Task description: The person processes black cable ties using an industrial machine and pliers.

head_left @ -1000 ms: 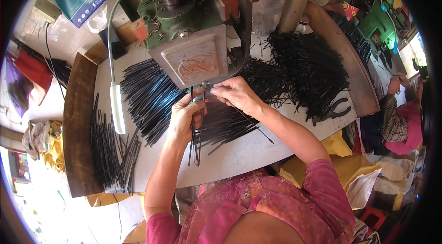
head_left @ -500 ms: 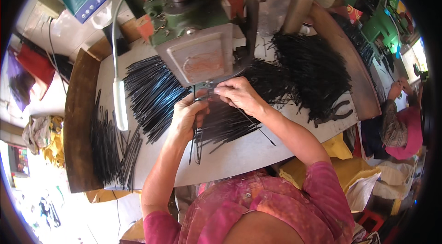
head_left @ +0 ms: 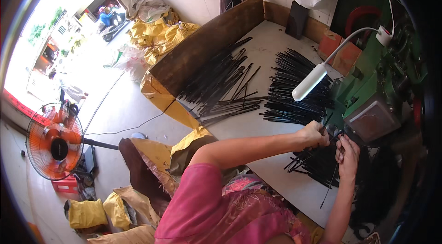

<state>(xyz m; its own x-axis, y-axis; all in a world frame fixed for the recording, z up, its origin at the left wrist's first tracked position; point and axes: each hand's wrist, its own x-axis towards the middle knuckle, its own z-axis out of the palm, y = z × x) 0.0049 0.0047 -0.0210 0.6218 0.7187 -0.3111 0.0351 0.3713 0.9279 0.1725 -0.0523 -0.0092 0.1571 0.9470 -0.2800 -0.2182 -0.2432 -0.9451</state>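
My left hand (head_left: 314, 134) is closed around thin black rods, whose ends stick out above and below the fist. Close beside it, my right hand (head_left: 347, 155) pinches a single thin black rod (head_left: 328, 192) that slants down toward the table's near edge. Both hands are at the lower front of a green machine (head_left: 368, 90) with a pale square plate. Exactly where the rods meet the machine cannot be made out. Left of the machine lies a fanned pile of black rods (head_left: 294, 90). More loose rods (head_left: 317, 170) lie below my hands.
A wooden board (head_left: 207, 43) walls the table's (head_left: 264, 43) far left side, with bent black rods (head_left: 221, 78) lying along it. A lit lamp (head_left: 311, 82) on a bent neck hangs over the pile. An orange fan (head_left: 57, 145) and yellow sacks (head_left: 85, 213) stand on the floor.
The view has swung to the left, so the machine and hands now appear at the right, and the fan and doorway show. Both hands remain close together at the machine, still holding rods.
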